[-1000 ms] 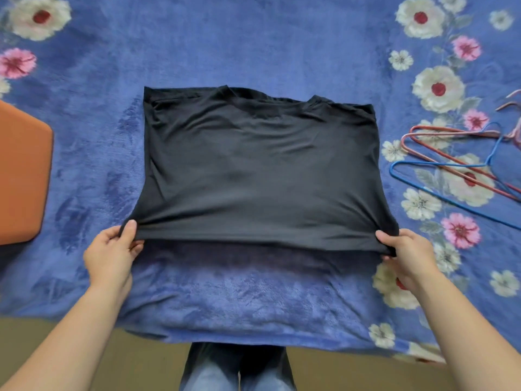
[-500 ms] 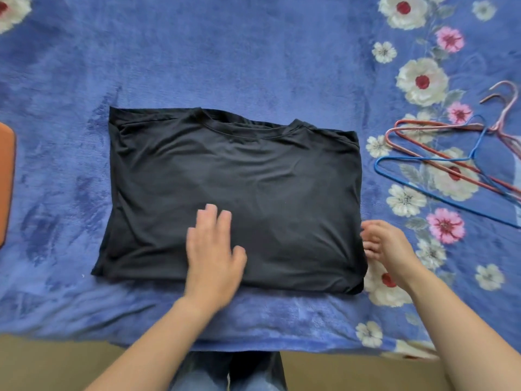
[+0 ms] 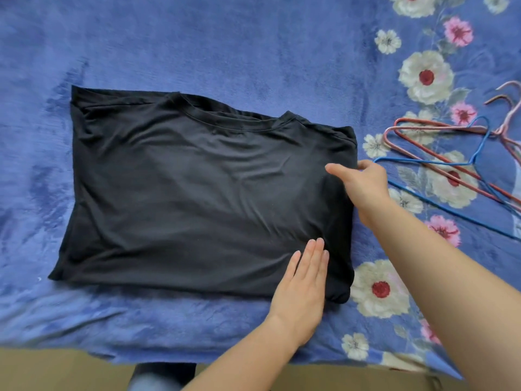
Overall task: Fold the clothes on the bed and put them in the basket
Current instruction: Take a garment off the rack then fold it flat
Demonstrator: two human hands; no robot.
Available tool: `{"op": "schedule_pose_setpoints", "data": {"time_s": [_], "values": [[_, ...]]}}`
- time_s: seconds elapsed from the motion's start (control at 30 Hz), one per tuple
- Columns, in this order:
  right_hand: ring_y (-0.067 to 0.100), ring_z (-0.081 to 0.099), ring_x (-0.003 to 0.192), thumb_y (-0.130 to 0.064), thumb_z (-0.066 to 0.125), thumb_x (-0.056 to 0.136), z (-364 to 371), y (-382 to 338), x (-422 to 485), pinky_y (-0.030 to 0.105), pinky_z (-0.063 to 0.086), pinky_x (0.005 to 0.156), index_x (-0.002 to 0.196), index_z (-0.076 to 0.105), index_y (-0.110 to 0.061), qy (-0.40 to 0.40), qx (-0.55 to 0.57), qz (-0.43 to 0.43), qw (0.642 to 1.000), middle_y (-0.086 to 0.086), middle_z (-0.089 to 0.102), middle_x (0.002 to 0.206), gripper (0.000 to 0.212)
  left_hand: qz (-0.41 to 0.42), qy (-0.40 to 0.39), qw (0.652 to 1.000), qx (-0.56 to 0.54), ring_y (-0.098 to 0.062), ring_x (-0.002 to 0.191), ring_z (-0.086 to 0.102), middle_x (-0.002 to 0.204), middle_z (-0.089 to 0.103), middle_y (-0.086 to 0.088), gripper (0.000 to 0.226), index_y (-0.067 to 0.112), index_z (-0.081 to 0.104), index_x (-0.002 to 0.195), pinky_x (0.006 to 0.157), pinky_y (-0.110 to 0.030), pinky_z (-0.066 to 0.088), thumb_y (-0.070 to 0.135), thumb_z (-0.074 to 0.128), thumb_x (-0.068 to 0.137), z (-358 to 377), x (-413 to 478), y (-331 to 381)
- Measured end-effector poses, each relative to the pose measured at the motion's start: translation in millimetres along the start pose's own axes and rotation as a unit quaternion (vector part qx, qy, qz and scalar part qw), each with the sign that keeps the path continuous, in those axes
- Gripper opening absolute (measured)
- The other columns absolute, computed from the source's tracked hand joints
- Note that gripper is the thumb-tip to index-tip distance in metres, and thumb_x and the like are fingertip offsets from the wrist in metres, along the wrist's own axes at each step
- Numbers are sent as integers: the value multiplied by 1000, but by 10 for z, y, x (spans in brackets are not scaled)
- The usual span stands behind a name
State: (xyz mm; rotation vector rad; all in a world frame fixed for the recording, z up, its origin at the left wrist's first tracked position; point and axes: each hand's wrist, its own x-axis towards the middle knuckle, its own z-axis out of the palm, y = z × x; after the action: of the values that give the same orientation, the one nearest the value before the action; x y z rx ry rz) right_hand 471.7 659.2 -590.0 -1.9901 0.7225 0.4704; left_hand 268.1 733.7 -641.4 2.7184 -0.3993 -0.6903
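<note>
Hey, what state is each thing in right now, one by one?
Shirt: folded, lying flat on the blanket.
Left hand: flat, fingers straight, resting on the shirt's near right corner.
Right hand: at the shirt's right edge; grip unclear.
Hangers: bare, overlapping on the blanket.

matt black knit shirt on plush, perhaps fleece, blanket.

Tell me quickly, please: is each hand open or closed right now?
Left hand: open, fingers straight, pressing flat on the black shirt.
Right hand: at the shirt's right edge, thumb over it; grip cannot be told.
</note>
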Motion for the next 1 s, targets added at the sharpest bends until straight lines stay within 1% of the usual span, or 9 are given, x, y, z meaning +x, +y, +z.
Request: {"op": "schedule_pose_setpoints", "data": {"time_s": [0.13, 0.23, 0.43, 0.57, 0.63, 0.67, 0.73, 0.87, 1.0], "values": [[13, 54, 60, -12, 76, 75, 12, -302, 5, 14, 39, 42, 74, 57, -16, -15, 23, 38, 999, 0, 58, 70, 19, 7, 20, 961, -274, -9, 146, 22, 157, 30, 3, 59, 14, 37, 148, 118, -23, 20, 14, 29, 90, -474, -126, -156], [20, 61, 70, -9, 71, 67, 120, -639, -118, 25, 50, 65, 86, 63, -10, -63, 83, 88, 991, 4, 66, 81, 21, -108, 17, 871, -480, 5, 104, 54, 114, 64, 13, 56, 28, 51, 134, 90, -11, 39, -1, 32, 90, -872, -375, -436], [16, 41, 55, -6, 61, 81, 798, -1301, -683, 22, 37, 47, 72, 46, -14, -81, 134, 36, 987, 3, 43, 68, 19, -246, 137, 707, -649, -15, 82, 53, 86, 63, -3, 12, -2, 61, 101, 72, -19, 44, 3, 54, 94, -1224, -949, -1187], [14, 44, 49, -5, 59, 87, 1539, -1623, -1128, 26, 50, 51, 70, 48, -14, -179, 126, -25, 975, -2, 42, 59, 21, -348, 204, 634, -660, -17, 74, 42, 75, 48, -8, 45, -9, 52, 79, 71, -36, 37, 30, 70, 63, -1209, -1417, -1749], [16, 55, 53, -10, 59, 90, 1865, -1653, -1313, 30, 55, 55, 101, 59, -15, -273, 107, -48, 955, 3, 54, 68, 12, -414, 230, 588, -656, -20, 71, 43, 72, 48, -10, 44, -8, 50, 77, 67, -39, 37, 27, 68, 56, -1173, -1602, -1971], [17, 62, 62, -13, 60, 92, 2010, -1622, -1372, 31, 57, 59, 126, 55, -19, -314, 90, -50, 944, 6, 61, 80, 35, -440, 231, 573, -652, -22, 69, 45, 70, 49, -12, 38, -8, 50, 77, 66, -39, 38, 20, 66, 59, -1107, -1703, -2088], [18, 66, 78, -17, 62, 92, 2160, -1470, -1426, 32, 57, 71, 145, 42, -19, -335, 26, -55, 940, 7, 66, 99, 57, -462, 201, 564, -654, -22, 69, 45, 66, 49, -10, 20, -5, 50, 78, 66, -35, 39, 7, 61, 65, -993, -1826, -2232], [17, 61, 77, -10, 56, 93, 2131, -1017, -1429, 27, 50, 68, 123, 61, -9, -281, -68, -30, 957, 6, 66, 92, 31, -432, 167, 497, -733, -18, 82, 64, 81, 69, 1, 20, 12, 64, 99, 84, -32, 51, -2, 60, 84, -901, -1889, -2407], [13, 61, 65, -7, 53, 91, 1902, -630, -1442, 24, 48, 60, 97, 68, -13, -220, -85, -28, 971, 7, 68, 83, 17, -441, 219, 590, -639, -11, 100, 67, 103, 73, 4, 23, 17, 66, 111, 93, -35, 51, 30, 64, 92, -886, -1790, -2517]]}}
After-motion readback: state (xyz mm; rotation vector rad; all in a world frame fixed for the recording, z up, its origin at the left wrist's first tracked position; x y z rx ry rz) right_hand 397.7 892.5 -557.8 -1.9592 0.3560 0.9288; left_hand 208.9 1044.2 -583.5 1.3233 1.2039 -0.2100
